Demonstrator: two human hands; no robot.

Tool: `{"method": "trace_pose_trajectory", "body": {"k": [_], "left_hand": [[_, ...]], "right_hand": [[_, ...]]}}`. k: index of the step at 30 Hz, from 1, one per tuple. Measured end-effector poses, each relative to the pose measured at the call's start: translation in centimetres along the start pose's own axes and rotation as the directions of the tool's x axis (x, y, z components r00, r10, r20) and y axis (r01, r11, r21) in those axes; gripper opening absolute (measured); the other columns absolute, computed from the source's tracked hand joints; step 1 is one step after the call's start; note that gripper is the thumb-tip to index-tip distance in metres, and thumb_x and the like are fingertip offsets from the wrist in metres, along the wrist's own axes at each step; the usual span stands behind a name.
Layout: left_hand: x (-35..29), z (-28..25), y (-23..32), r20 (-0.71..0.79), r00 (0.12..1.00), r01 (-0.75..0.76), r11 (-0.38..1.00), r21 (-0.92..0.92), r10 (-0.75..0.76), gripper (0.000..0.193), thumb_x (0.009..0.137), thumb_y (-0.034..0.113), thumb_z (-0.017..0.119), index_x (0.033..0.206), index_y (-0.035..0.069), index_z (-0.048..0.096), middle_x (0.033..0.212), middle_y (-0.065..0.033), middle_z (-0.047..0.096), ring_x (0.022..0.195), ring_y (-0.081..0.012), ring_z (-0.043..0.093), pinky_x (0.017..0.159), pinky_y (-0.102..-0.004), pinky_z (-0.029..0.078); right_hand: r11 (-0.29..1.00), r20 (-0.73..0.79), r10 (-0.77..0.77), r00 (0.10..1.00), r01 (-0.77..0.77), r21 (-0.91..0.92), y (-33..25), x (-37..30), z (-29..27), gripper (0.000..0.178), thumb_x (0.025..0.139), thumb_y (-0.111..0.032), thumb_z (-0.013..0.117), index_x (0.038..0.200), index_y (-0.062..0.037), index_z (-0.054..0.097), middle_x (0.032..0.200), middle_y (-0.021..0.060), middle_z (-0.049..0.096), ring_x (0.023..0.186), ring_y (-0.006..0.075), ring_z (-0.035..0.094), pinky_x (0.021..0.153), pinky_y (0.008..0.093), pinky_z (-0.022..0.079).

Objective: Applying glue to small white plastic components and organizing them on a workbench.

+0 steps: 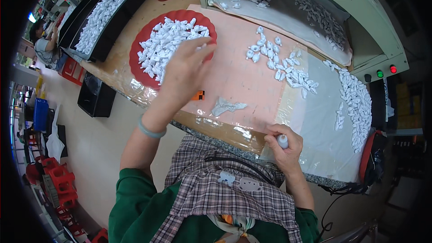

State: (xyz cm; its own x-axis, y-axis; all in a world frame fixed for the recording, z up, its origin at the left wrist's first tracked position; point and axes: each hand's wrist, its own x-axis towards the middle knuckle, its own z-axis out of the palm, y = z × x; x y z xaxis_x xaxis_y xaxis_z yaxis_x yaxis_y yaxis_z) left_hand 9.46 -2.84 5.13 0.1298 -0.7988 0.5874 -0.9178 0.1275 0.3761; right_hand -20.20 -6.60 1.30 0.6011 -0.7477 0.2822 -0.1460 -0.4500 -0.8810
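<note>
Room: we've got pale floor [99,148] round 8 to 9 o'clock, red stools [63,177] at 8, and another person [44,47] way off near 10.
Bench: the worktop [220,128] wears a pink sheet [234,63] mid-view and a pale grey sheet [319,121] toward 3.
Cabinet: green metal cabinet [387,31] at 1 to 2 o'clock, more pieces lying inside.
Bowl: scalloped red bowl [135,60] at 11, heaped with small white pieces [155,58]; others lie loose at 1 and 3.
Left hand: the left hand [183,65] is over the bowl, fingers loosely bent and kinda blurry, so we can't tell if it's pinching a piece.
Right hand: the right hand [288,147] at 4 is curled snugly round a whitish round-ended thing [282,141].
Counts: one bowl, one crumpled tissue [228,106] near centre, two lit lamps (red lamp [393,69], green lamp [380,74]) between 2 and 3; pieces, way too many for us to count.
</note>
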Motion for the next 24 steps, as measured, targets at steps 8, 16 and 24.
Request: {"method": "trace_pose_trajectory", "body": {"k": [8,16,24], "left_hand": [[4.5,9.5,1.3,0.152,0.981,0.105,0.991,0.084,-0.117,0.015,0.079,0.007,0.061,0.093,0.003,0.064,0.091,-0.0137,0.064,0.086,-0.0303,0.062,0.071,-0.0396,0.05],[4.8,11.9,0.5,0.109,0.993,0.041,0.998,-0.05,-0.035,0.012,0.075,0.001,0.055,0.085,0.004,0.062,0.081,-0.0133,0.061,0.082,-0.0313,0.061,0.068,-0.0418,0.05],[2.6,9.5,1.4,0.145,0.986,0.108,0.977,-0.185,-0.081,0.021,0.072,-0.002,0.059,0.092,0.001,0.063,0.09,-0.016,0.058,0.08,-0.0315,0.06,0.072,-0.0389,0.049]], "right_hand": [[1.0,-0.005,-0.023,1.0,0.023,-0.008,0.2,-0.2,-0.4,0.02,0.076,-0.004,0.073,0.092,0.0009,0.063,0.077,0.0094,0.064,0.067,0.0153,0.061,0.063,0.0244,0.049],[1.0,0.007,-0.002,1.0,0.002,-0.018,0.3,-0.3,-0.3,0.019,0.076,-0.001,0.072,0.092,0.0009,0.063,0.076,0.0095,0.064,0.067,0.0144,0.061,0.062,0.024,0.048],[0.992,0.03,0.104,0.994,-0.105,0.065,0.2,-0.7,-0.3,0.027,0.076,0.002,0.07,0.1,-0.0003,0.059,0.076,0.0063,0.063,0.065,0.0117,0.057,0.06,0.0223,0.046]]}}
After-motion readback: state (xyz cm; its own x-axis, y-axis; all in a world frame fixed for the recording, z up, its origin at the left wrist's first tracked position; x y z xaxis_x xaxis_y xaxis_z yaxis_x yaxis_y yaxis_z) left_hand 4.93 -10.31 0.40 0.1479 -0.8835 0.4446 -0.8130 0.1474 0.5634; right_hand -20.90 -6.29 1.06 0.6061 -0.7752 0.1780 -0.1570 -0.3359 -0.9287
